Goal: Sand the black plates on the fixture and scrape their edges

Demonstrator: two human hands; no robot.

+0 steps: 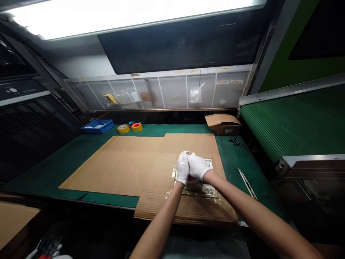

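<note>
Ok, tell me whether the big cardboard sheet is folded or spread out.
Spread out: the cardboard sheet lies flat on the green tabletop, its broad face showing beside the gloved left hand.

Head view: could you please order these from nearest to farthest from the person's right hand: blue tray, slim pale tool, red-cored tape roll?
Starting from the right hand:
1. Slim pale tool: to its right.
2. Red-cored tape roll: to its left, toward the back.
3. Blue tray: also back left, beyond the tape roll.
</note>
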